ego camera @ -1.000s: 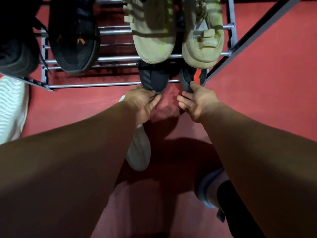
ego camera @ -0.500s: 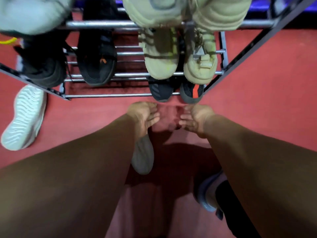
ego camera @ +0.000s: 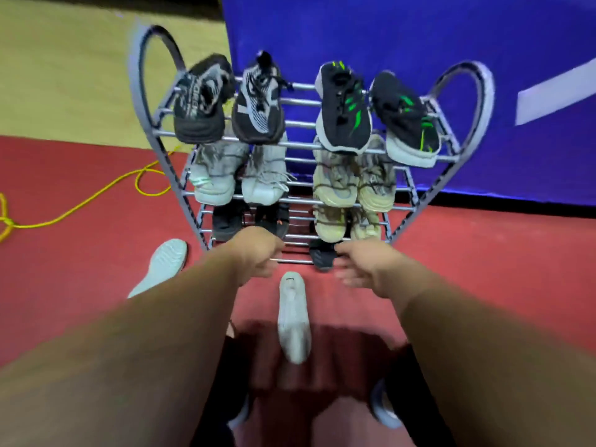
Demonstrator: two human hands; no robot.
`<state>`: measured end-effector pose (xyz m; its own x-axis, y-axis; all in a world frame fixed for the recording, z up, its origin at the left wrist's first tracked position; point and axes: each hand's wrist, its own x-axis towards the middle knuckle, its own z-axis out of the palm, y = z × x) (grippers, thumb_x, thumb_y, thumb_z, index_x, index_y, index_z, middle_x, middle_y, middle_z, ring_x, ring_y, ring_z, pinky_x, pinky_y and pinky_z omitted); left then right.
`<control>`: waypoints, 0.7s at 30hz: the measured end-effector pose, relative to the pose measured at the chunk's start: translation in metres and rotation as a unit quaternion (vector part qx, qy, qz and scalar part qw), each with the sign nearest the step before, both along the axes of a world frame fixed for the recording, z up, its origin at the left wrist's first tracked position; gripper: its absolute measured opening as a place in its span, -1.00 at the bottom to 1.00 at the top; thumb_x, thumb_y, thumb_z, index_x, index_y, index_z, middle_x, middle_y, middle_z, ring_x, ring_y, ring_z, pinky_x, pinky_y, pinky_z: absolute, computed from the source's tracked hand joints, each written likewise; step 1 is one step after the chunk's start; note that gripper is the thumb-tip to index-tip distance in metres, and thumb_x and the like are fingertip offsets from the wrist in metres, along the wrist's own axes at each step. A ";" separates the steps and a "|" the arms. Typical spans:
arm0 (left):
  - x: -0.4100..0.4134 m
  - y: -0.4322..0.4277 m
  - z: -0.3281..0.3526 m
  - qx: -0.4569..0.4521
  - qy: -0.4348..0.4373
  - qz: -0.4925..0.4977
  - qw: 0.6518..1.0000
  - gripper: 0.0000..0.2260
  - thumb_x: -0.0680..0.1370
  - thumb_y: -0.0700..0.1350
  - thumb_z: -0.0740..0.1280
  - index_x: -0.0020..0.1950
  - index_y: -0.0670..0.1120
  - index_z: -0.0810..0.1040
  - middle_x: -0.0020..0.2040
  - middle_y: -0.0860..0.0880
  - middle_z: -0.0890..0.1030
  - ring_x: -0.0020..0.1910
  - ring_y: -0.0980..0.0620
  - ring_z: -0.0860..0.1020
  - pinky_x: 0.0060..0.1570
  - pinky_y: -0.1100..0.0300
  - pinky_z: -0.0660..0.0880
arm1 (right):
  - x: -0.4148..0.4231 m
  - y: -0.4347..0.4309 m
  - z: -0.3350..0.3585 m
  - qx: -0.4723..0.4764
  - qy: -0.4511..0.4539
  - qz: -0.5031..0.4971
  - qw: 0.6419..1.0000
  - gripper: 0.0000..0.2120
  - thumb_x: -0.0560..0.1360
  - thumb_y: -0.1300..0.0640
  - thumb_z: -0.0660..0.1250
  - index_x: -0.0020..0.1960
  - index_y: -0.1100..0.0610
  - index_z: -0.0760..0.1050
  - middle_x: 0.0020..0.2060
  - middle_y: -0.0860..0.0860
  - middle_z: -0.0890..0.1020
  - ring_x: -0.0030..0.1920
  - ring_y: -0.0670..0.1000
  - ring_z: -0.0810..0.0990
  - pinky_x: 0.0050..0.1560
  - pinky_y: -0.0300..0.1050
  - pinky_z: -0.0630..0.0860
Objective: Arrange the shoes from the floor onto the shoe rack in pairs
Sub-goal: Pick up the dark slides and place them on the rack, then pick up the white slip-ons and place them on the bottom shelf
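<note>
A grey metal shoe rack [ego camera: 464, 101] stands on the red floor with pairs on every tier: black-and-grey knit shoes [ego camera: 200, 104] and black shoes with green stripes [ego camera: 343, 111] on top, pale grey [ego camera: 213, 175] and beige [ego camera: 335, 185] pairs below. A dark pair [ego camera: 322, 256] sits on the lowest tier at right. Two white shoes lie on the floor: one upright [ego camera: 294, 317] between my arms, one sole-up [ego camera: 161, 266] to the left. My left hand [ego camera: 258, 253] and my right hand [ego camera: 364, 269] hover in front of the lowest tier, fingers loosely curled, holding nothing.
A blue panel [ego camera: 419, 33] stands behind the rack. A yellow cord [ego camera: 96, 195] loops over the floor at left, near a tan floor strip [ego camera: 64, 75]. My own feet [ego camera: 383, 411] show at the bottom edge.
Both hands let go of the dark pair on the lowest tier and drew back. My view rose, so the whole rack now shows.
</note>
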<state>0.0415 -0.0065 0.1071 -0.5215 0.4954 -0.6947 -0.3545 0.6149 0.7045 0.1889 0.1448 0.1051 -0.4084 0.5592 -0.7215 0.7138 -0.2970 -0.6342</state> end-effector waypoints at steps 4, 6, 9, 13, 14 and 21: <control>0.011 -0.024 0.061 0.036 0.036 0.005 0.999 -0.86 0.60 -0.17 0.26 -0.17 -0.10 0.51 -0.23 -0.04 0.53 -0.47 0.08 0.42 -0.38 0.21 0.50 | 0.008 -0.032 0.069 0.020 0.050 0.011 0.998 -0.86 0.63 0.04 0.31 0.00 0.11 0.53 -0.05 0.07 0.62 -0.16 0.09 0.63 -0.23 -0.11 0.57; 0.017 -0.031 0.080 0.047 0.043 0.009 0.998 -0.85 0.60 -0.16 0.26 -0.15 -0.12 0.53 -0.22 -0.06 0.56 -0.38 0.04 0.50 -0.27 0.14 0.58 | 0.015 -0.041 0.091 0.034 0.058 0.017 0.998 -0.86 0.63 0.04 0.31 0.01 0.11 0.55 -0.03 0.08 0.63 -0.12 0.12 0.66 -0.16 -0.08 0.62; 0.020 -0.036 0.092 0.040 0.074 0.017 0.996 -0.87 0.59 -0.13 0.28 -0.12 -0.12 0.56 -0.18 -0.06 0.61 -0.26 0.00 0.56 -0.20 0.10 0.61 | 0.023 -0.044 0.109 0.045 0.084 0.014 0.995 -0.79 0.62 0.03 0.32 0.15 0.14 0.55 -0.04 0.07 0.65 -0.13 0.10 0.68 -0.09 -0.05 0.65; 0.031 -0.040 0.100 0.036 0.081 0.010 0.996 -0.89 0.59 -0.17 0.26 -0.13 -0.12 0.50 -0.24 -0.07 0.56 -0.37 0.02 0.45 -0.35 0.20 0.47 | 0.036 -0.045 0.118 0.044 0.106 0.018 0.993 -0.83 0.63 0.03 0.31 0.14 0.10 0.55 -0.03 0.05 0.65 -0.11 0.10 0.71 0.09 0.06 0.66; 0.035 -0.040 0.102 0.035 0.083 0.010 0.996 -0.90 0.59 -0.17 0.26 -0.11 -0.13 0.50 -0.23 -0.08 0.56 -0.36 0.02 0.44 -0.35 0.20 0.46 | 0.040 -0.045 0.119 0.040 0.108 0.020 0.993 -0.82 0.63 0.03 0.30 0.15 0.10 0.54 -0.03 0.05 0.65 -0.10 0.10 0.70 0.08 0.05 0.66; 0.046 -0.036 0.115 0.039 0.121 0.006 0.992 -0.91 0.62 -0.18 0.27 0.05 -0.15 0.54 -0.09 -0.14 0.60 -0.27 -0.03 0.54 -0.27 0.14 0.55 | 0.049 -0.035 0.114 0.035 0.109 0.029 0.993 -0.75 0.62 0.01 0.31 0.21 0.12 0.55 -0.01 0.05 0.66 -0.10 0.09 0.72 -0.04 -0.03 0.69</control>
